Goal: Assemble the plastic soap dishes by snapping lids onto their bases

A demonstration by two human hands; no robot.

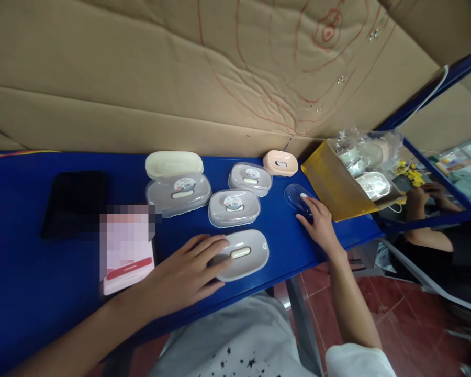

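A grey soap dish with a pale oval piece in its middle lies at the table's front edge. At its left end is my left hand, with fingers over the rim and the thumb by the near side. Farther right, my right hand has its fingers stretched out on a clear plastic lid that lies on the table. Behind the grey dish stand two lidded grey soap dishes with round labels, a nearer one and a farther one.
On the blue table, a larger lidded dish, a cream dish and a peach dish stand toward the back. A carton of bagged dishes sits right; a pink packet and black object lie left. Another person's arm shows far right.
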